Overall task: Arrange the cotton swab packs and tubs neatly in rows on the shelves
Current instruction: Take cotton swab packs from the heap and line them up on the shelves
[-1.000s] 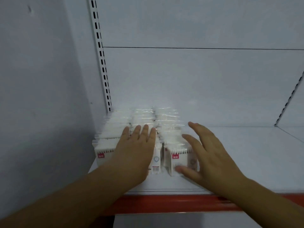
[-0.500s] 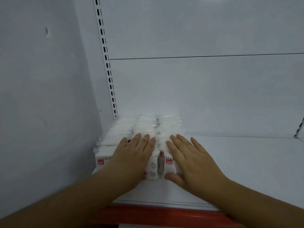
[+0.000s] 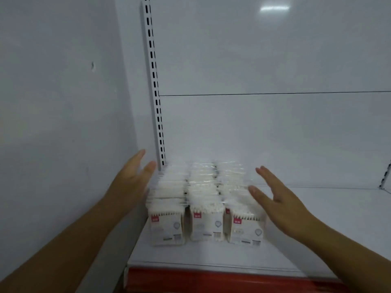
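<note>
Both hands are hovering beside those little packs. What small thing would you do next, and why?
Probably bring the right hand in against the front right pack and nudge it left. It sits offset from its row: a second red label shows behind its left edge. Both hands are open and hold nothing, the left hand beside the left row.

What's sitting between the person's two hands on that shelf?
In the head view, three rows of cotton swab packs stand on the white shelf between the left hand and the right hand.
</note>
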Demonstrator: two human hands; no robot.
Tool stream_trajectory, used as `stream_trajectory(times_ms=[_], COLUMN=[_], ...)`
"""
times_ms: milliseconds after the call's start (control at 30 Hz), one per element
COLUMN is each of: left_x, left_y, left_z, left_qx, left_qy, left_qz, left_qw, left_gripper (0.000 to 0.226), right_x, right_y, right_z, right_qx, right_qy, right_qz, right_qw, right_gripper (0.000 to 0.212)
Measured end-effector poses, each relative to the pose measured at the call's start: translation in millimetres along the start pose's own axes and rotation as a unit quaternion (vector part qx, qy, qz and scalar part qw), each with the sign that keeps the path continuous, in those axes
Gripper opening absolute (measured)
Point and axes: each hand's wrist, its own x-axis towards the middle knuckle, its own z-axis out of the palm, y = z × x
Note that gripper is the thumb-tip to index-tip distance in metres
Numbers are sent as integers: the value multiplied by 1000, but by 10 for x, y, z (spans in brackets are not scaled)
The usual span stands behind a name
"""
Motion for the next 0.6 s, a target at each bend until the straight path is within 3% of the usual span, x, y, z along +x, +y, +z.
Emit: stream_trajectory(times_ms=[67, 167, 333, 433, 500, 600], left_x=[89, 138, 468, 572, 615, 547], left_y=[-200, -337, -313, -444, -485, -411], left_z=[-36, 131, 384, 455, 475, 419], left_qx=[-68, -55, -193, -221, -209, -194], left_qy=[-37, -92, -114, -130, -132, -175], left_qz=[-92, -119, -241, -319, -323, -316], left_qw=[993, 987, 944, 912, 913, 912], left_gripper=[49, 47, 13, 18, 17, 27], right_x=[233, 569, 961, 1036, 1059, 1020], right_y=[26, 137, 121, 83, 97, 78], right_z=[-9, 47, 193, 244, 251, 234], right_qx=[62, 144, 163, 146, 125, 162], right_qy=[19, 10, -47, -67, -70, -57], right_qz=[73, 137, 274, 283, 276, 294], right_qw=[995, 980, 947, 946, 950, 940], right_gripper=[64, 62, 60, 41, 32, 34])
